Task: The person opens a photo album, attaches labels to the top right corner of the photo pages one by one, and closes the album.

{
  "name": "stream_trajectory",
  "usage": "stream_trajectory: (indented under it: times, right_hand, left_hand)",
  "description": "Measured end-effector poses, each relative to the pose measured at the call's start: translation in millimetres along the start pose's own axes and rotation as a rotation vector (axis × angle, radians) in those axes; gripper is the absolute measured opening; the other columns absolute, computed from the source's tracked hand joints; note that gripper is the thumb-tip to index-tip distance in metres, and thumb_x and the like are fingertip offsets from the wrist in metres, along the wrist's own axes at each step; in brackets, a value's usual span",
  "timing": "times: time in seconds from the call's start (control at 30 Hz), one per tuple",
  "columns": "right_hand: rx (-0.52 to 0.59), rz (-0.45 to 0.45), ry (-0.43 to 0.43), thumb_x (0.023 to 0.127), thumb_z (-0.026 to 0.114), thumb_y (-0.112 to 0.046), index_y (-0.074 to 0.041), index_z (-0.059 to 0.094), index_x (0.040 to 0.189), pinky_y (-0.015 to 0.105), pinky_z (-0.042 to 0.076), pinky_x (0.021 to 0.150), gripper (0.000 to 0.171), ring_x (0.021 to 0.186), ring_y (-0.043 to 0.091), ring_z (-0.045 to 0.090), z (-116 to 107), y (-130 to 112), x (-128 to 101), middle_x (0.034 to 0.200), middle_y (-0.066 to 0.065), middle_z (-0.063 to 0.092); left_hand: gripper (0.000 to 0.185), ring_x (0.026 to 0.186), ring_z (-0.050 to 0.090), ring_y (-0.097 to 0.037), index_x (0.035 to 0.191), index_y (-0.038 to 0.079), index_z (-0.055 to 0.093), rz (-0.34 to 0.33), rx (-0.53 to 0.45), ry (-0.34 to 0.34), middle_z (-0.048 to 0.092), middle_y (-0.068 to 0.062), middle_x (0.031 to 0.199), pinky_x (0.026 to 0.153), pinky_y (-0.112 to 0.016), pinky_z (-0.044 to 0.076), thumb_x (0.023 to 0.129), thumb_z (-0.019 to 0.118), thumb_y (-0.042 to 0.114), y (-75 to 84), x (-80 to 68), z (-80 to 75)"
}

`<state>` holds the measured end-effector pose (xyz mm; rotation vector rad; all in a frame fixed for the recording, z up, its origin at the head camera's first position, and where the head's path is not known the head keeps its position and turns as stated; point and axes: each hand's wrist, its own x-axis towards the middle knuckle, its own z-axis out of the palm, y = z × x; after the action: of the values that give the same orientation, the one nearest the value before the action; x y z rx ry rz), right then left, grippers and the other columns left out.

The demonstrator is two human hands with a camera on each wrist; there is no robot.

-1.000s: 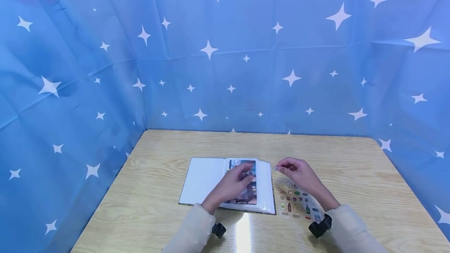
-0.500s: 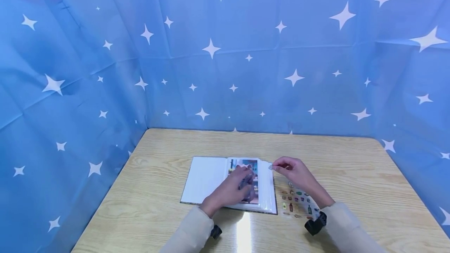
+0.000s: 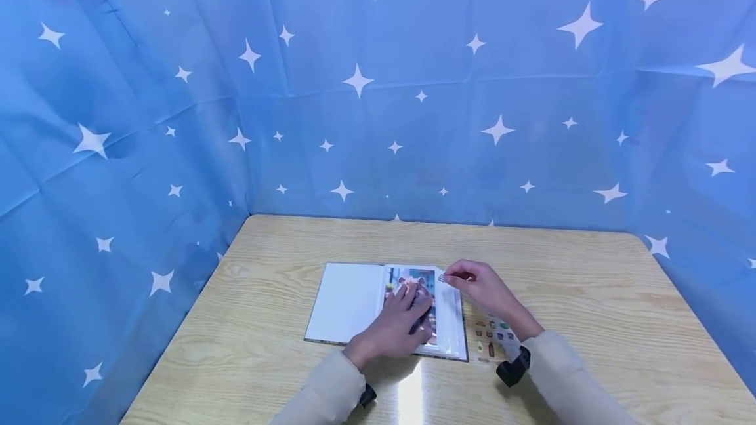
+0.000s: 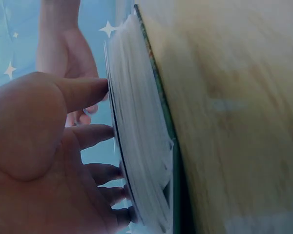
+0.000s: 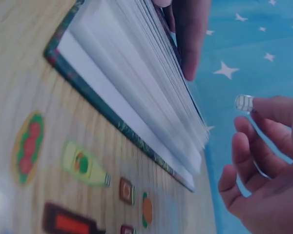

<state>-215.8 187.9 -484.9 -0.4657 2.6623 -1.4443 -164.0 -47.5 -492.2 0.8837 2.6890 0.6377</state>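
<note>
An opened photo album [image 3: 342, 300] lies on the table, its white inside cover to the left. A colour photo [image 3: 430, 279] sits in the sleeve of its right-hand page. My left hand [image 3: 398, 330] rests on that photo with fingers spread, covering much of it; in the left wrist view the fingertips touch the top page above a thick block of pages [image 4: 136, 97]. Over the page's upper right corner, my right hand [image 3: 485, 288] pinches a small clear sticker [image 5: 244, 103] with pale stripes between thumb and forefinger. The other right fingers curl loosely.
Right of the album lies a clear sheet of small food stickers [image 3: 491, 333], partly under the right forearm. A green bottle sticker [image 5: 83, 163] and an oval one with red rounds [image 5: 28, 148] show close up. A star-patterned blue curtain [image 3: 378, 117] stands behind the wooden table [image 3: 236, 320].
My right hand has moved left with the sticker, from beside the album to over the page corner. My left hand has lowered and flattened onto the photo.
</note>
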Motion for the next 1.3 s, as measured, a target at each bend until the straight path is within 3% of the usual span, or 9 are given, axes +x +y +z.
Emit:
stream_trajectory:
  times: [0.4, 1.3]
  right_hand:
    - [-0.001, 0.038, -0.086, 0.100, 0.057, -0.015, -0.005, 0.069, 0.110, 0.031, 0.049, 0.073, 0.018, 0.088, 0.020, 0.060, 12, 3, 22, 0.103, 0.007, 0.069]
    - [-0.073, 0.126, -0.011, 0.096, 0.062, -0.011, -0.009, 0.070, 0.101, 0.031, 0.044, 0.070, 0.009, 0.079, 0.017, 0.054, 30, 9, 38, 0.089, 0.003, 0.064]
  left_hand:
    - [0.060, 0.153, 0.005, -0.034, 0.157, 0.018, 0.029, -0.022, 0.078, -0.058, 0.008, -0.012, 0.166, 0.122, -0.056, 0.012, 0.104, 0.043, 0.041, 1.7, -0.1, 0.4]
    - [0.061, 0.154, 0.003, -0.028, 0.159, 0.024, 0.024, -0.072, 0.174, -0.129, 0.003, -0.008, 0.167, 0.123, -0.050, 0.011, 0.104, 0.041, 0.045, 5.9, 1.1, -1.5]
